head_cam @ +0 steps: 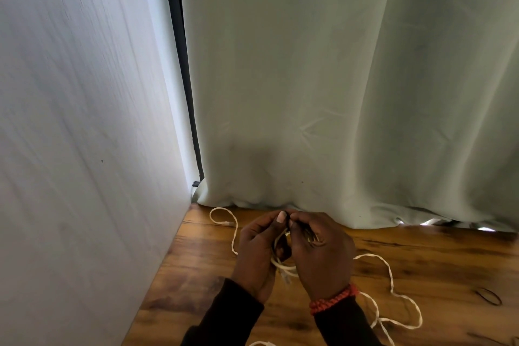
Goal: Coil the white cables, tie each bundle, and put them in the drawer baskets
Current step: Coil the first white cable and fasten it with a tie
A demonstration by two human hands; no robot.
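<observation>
Head view: both hands meet low in the middle of the frame, at about six o'clock, above a wooden table (421, 255). The left hand (257, 250) has its fingers curled, thumb up, gripping loops of the white cable (283, 264) that show in the gap between the two palms. The right hand (323, 250) is curled too, its fingertips pressed against the left thumb tip at the top, pinching something thin and dark there; whether that is a tie or a band I cannot tell. A red woven bracelet (332, 298) sits on the right wrist, and both forearms wear dark sleeves (224, 314). From the hands the cable trails out on the table: one length runs toward ten o'clock, curving round to a plug end lying near the foot of the curtain, and another wanders off toward four o'clock in loose bends before running out of the bottom edge. At roughly four o'clock from the hands, well apart from them and near the right edge, a dark elastic band (490, 295) lies flat on the wood. A pale green curtain (337, 78) hangs behind the table, filling the frame from twelve to three o'clock, its hem touching the tabletop. A white panel (84, 121) stands along the left side, from seven to eleven o'clock, with a dark strip (182, 64) between it and the curtain.
</observation>
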